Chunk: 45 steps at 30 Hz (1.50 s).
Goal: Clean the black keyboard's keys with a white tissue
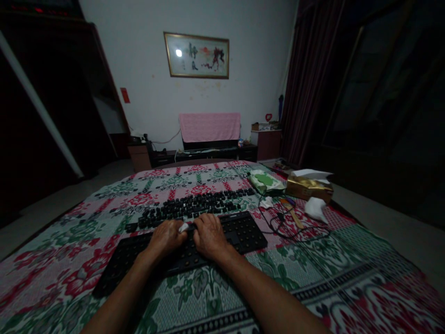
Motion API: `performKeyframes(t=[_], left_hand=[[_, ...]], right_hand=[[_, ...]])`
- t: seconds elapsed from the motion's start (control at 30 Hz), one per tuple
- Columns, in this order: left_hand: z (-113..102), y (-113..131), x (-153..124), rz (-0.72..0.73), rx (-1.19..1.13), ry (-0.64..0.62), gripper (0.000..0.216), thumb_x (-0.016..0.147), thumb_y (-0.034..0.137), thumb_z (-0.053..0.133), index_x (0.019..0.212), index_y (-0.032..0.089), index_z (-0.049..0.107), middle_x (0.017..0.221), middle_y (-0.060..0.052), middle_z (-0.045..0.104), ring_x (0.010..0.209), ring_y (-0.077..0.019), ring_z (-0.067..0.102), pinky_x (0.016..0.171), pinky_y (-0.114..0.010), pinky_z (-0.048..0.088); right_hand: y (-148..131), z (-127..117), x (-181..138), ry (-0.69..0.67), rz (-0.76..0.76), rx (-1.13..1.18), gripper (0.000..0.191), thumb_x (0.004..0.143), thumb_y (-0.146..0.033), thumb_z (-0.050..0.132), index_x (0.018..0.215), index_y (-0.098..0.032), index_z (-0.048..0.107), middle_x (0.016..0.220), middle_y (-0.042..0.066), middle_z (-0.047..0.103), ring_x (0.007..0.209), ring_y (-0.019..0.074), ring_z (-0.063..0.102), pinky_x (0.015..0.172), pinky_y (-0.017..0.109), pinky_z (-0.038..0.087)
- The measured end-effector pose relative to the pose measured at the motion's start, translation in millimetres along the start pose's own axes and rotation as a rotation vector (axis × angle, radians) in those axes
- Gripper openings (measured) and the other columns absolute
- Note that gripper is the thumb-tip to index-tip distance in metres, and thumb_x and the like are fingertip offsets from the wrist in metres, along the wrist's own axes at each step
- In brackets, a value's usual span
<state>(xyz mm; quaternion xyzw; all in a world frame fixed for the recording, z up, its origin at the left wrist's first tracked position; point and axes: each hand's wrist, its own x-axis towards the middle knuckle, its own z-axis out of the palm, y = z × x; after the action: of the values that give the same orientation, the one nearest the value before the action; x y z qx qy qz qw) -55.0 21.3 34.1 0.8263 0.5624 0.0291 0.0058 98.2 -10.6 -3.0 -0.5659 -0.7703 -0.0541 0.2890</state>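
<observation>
A black keyboard (243,234) with its keycaps off lies slantwise across the patterned tablecloth, rows of small key posts showing. My left hand (166,239) is closed over its middle, pinching a crumpled white wet wipe (183,227) near the back edge. Just to the right, my right hand (209,236) lies on the keyboard with its fingers curled over the back edge. The fingertips of that hand are partly hidden. Behind the keyboard, many loose black keycaps (200,202) are spread in rough rows.
To the right are a green-and-white wipes pack (266,181), a gold tissue box (308,188), a crumpled white tissue (315,208), a brush-like tool with a wooden handle (294,214) and a looped black cable (278,232). The tablecloth (208,290) covers the table.
</observation>
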Motion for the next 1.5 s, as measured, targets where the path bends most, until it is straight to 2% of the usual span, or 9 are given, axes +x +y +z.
performKeyframes(t=[0.23, 0.7, 0.87, 0.97, 1.3, 1.5], left_hand=[[-3, 3, 1, -0.032, 0.012, -0.023, 0.019, 0.077, 0.028, 0.044, 0.078, 0.02, 0.061, 0.083, -0.006, 0.068, 0.081, -0.0196, 0.062, 0.067, -0.026, 0.039], [-15, -2, -3, 0.037, -0.009, -0.088, 0.018, 0.074, 0.025, 0.045, 0.074, 0.02, 0.062, 0.073, -0.005, 0.066, 0.069, -0.0181, 0.06, 0.061, -0.025, 0.037], [-9, 2, -4, 0.05, 0.022, -0.03, 0.021, 0.075, 0.029, 0.045, 0.08, 0.021, 0.064, 0.08, -0.007, 0.068, 0.078, -0.0208, 0.061, 0.066, -0.027, 0.039], [-9, 3, -4, 0.037, 0.007, -0.044, 0.021, 0.076, 0.029, 0.045, 0.08, 0.02, 0.064, 0.081, -0.008, 0.068, 0.08, -0.021, 0.062, 0.067, -0.027, 0.04], [-20, -6, -7, 0.057, -0.042, -0.081, 0.018, 0.072, 0.025, 0.047, 0.073, 0.02, 0.063, 0.072, -0.005, 0.067, 0.066, -0.0166, 0.06, 0.058, -0.024, 0.037], [-12, -4, -5, 0.03, -0.026, -0.07, 0.02, 0.076, 0.028, 0.046, 0.08, 0.02, 0.064, 0.08, -0.007, 0.068, 0.077, -0.0192, 0.061, 0.066, -0.026, 0.039]], right_hand=[[-1, -2, 0, -0.021, 0.009, -0.003, 0.016, 0.08, -0.023, 0.047, 0.092, -0.018, 0.057, 0.098, 0.008, 0.052, 0.097, 0.0207, 0.041, 0.085, 0.035, 0.032], [0, 1, 0, -0.011, 0.001, -0.001, 0.018, 0.08, -0.023, 0.048, 0.095, -0.018, 0.057, 0.098, 0.008, 0.052, 0.097, 0.0203, 0.041, 0.085, 0.034, 0.032], [0, 1, 1, -0.023, 0.001, -0.009, 0.019, 0.081, -0.022, 0.048, 0.096, -0.018, 0.057, 0.099, 0.008, 0.052, 0.096, 0.0204, 0.041, 0.084, 0.034, 0.032], [0, 1, 1, -0.032, 0.002, -0.012, 0.02, 0.081, -0.022, 0.047, 0.098, -0.018, 0.057, 0.099, 0.008, 0.052, 0.098, 0.0205, 0.041, 0.085, 0.034, 0.031], [2, 2, 1, -0.018, -0.018, -0.018, 0.022, 0.083, -0.023, 0.046, 0.101, -0.018, 0.057, 0.101, 0.008, 0.052, 0.099, 0.0205, 0.04, 0.086, 0.034, 0.031], [1, 1, 1, -0.032, -0.015, -0.015, 0.021, 0.082, -0.023, 0.047, 0.1, -0.018, 0.057, 0.102, 0.008, 0.052, 0.099, 0.0203, 0.041, 0.087, 0.034, 0.031]])
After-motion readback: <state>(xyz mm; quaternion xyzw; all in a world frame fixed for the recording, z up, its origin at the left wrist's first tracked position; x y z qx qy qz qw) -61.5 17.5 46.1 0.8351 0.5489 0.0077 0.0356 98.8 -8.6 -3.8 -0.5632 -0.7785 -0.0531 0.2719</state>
